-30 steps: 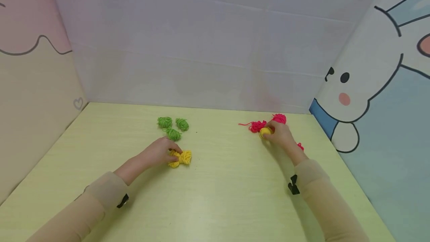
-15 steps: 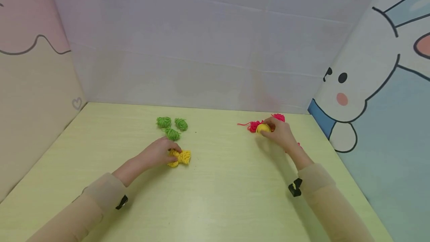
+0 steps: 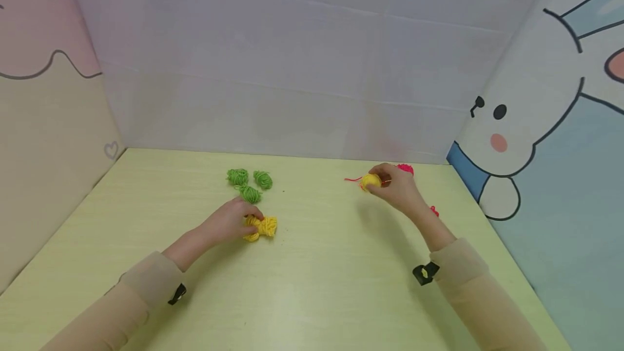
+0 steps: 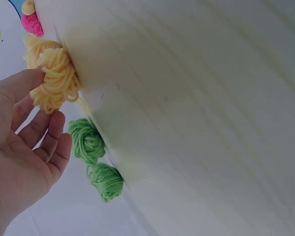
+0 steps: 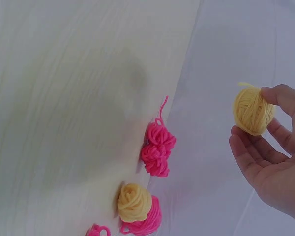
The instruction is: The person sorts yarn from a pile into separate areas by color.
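Note:
My left hand [image 3: 229, 223] pinches a yellow yarn bundle [image 3: 267, 227] low over the table, left of centre. In the left wrist view the thumb presses this loopy bundle [image 4: 59, 76] while the other fingertips sit by its lower side. My right hand [image 3: 398, 189] grips a wound yellow yarn ball [image 3: 370, 180] between thumb and fingers, raised above the table at the back right. The right wrist view shows that ball [image 5: 253, 110] whole, with a short loose end. Another yellow yarn ball [image 5: 134, 202] rests against pink yarn; in the head view my right hand hides it.
Green yarn balls [image 3: 251, 194] lie grouped just beyond my left hand. A tangled pink bundle [image 5: 158, 152] with a loose strand, a pink ball [image 3: 405, 168] and a further pink piece [image 3: 434, 210] lie around my right hand. A pale sheet [image 3: 292, 69] closes off the table's back.
My right hand has lifted the yellow yarn ball away from the pink yarn and moved it leftward. My left hand stays on the yellow bundle.

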`<action>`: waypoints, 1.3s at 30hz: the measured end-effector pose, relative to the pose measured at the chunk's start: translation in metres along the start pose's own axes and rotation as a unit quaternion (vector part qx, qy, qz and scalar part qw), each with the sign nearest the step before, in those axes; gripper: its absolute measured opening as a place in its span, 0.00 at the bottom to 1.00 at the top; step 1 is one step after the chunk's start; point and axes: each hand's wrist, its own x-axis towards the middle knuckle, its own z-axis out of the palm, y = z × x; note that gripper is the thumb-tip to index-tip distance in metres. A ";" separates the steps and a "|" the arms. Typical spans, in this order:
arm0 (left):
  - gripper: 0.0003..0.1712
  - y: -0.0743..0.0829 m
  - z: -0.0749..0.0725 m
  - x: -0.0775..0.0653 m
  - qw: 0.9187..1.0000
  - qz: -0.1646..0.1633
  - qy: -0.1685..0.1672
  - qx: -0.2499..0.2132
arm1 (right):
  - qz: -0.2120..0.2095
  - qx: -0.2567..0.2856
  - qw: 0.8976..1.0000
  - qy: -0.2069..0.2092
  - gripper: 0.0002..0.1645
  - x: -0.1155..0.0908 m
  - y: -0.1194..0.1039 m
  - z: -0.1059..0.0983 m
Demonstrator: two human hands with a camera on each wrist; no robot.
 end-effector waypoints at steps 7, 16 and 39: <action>0.13 0.003 0.004 -0.006 1.000 0.008 0.013 0.001 | -0.044 0.023 0.999 0.003 0.18 -0.010 -0.021 0.008; 0.13 0.004 0.004 -0.006 1.000 0.006 0.014 -0.005 | -0.065 0.036 0.997 -0.006 0.19 -0.019 -0.042 0.019; 0.14 0.001 0.007 -0.003 1.000 -0.002 0.023 0.005 | -0.100 0.116 0.988 -0.009 0.19 -0.030 -0.073 0.077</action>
